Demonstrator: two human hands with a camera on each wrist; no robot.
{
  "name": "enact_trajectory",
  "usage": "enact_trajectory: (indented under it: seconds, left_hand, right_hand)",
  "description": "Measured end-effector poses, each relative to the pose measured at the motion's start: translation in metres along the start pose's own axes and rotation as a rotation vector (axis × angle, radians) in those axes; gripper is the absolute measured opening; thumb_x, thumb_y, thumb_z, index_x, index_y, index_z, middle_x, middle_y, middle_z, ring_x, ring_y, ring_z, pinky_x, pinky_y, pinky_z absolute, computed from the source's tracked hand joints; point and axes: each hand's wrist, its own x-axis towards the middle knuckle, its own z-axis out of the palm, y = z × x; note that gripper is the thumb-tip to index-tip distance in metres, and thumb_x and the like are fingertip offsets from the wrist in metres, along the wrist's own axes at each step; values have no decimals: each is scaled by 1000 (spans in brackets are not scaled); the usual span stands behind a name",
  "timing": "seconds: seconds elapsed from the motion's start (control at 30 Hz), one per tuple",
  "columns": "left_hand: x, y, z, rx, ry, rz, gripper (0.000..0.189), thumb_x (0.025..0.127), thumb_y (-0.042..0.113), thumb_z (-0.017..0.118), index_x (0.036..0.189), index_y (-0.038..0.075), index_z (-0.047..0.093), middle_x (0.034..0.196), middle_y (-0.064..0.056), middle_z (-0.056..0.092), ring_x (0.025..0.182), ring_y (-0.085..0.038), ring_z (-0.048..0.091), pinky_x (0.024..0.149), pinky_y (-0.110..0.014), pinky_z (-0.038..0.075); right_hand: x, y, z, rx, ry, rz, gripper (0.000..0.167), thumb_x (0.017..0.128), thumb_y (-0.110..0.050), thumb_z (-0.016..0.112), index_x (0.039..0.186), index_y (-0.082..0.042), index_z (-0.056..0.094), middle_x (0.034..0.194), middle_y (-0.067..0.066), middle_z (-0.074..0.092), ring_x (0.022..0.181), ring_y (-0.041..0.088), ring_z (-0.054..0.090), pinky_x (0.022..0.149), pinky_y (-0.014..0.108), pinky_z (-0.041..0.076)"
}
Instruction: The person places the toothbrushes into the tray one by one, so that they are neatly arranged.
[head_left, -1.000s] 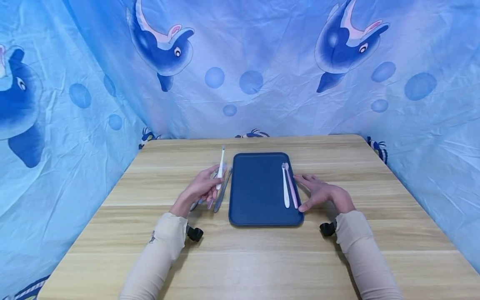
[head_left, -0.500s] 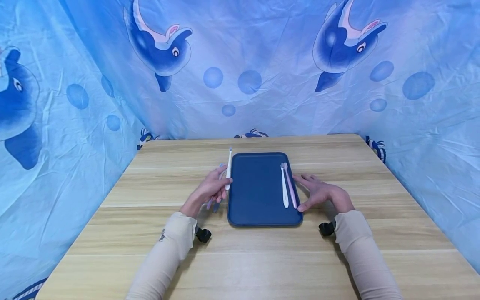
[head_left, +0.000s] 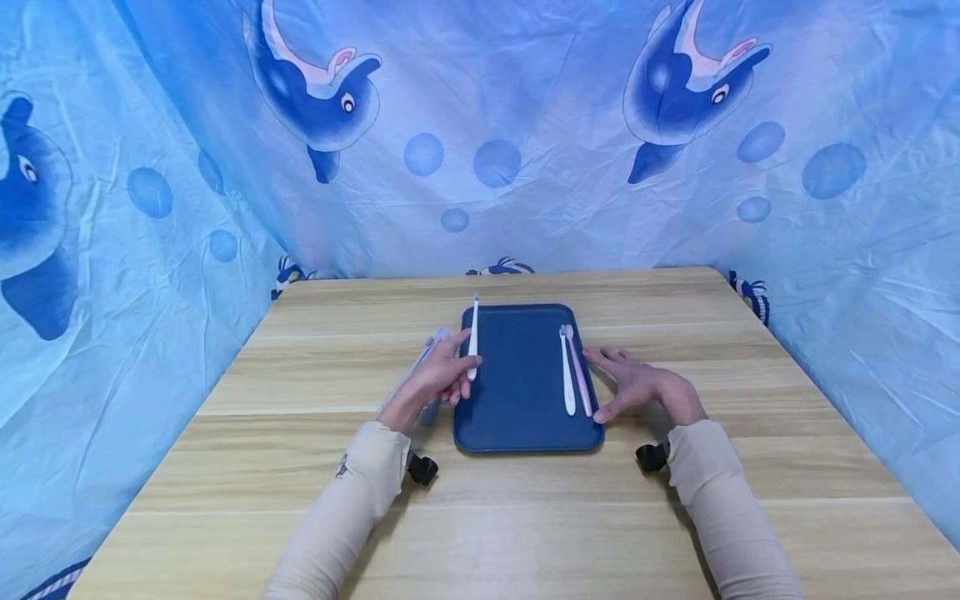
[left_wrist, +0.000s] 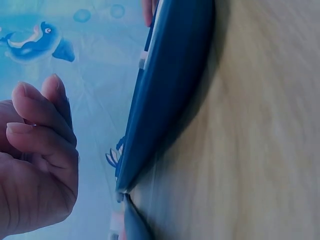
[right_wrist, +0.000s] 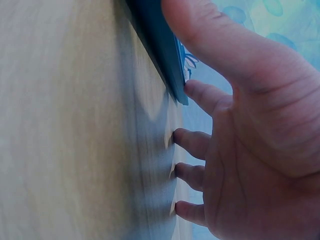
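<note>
We see the left hand (head_left: 444,372) grasping a white toothbrush (head_left: 474,340) between thumb and fingers, its bristle head pointing to the far side. This brush is over the left edge of the dark blue tray (head_left: 521,383); we cannot tell whether the two touch. The right hand (head_left: 643,387) is released, its fingers spread, with thumb and forefinger touching the tray's right edge. Within the tray, along its right side, we find a second white brush (head_left: 567,375) and a pink brush (head_left: 580,377) lying side by side, heads far. Left of the tray, on the wooden table (head_left: 517,533), we make out more toothbrushes (head_left: 431,412), partly hidden by the left hand, so we cannot count them. Beyond the far edge we see a blue curtain (head_left: 555,225) printed with dolphins.
</note>
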Motion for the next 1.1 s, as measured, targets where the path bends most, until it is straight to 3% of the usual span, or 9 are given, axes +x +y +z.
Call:
enact_trajectory:
  seconds: [0.53,1.1]
  left_hand:
    - [11,10,23,24,-28,-30,71,104,21,52,163,16,13,49,-1,59,33,-11,51,33,-22,36]
    - [19,17,47,-14,-73,-33,71,104,19,51,163,17,11,49,0,58,33,-10,50,33,-22,35]
  right_hand:
    - [1,1,-1,-10,9,-5,128,70,-60,84,162,-12,10,165,30,2,150,58,-2,113,81,14]
    - [1,1,-2,-19,8,-22,128,69,-61,83,162,-10,11,165,32,3,151,58,-1,114,80,14]
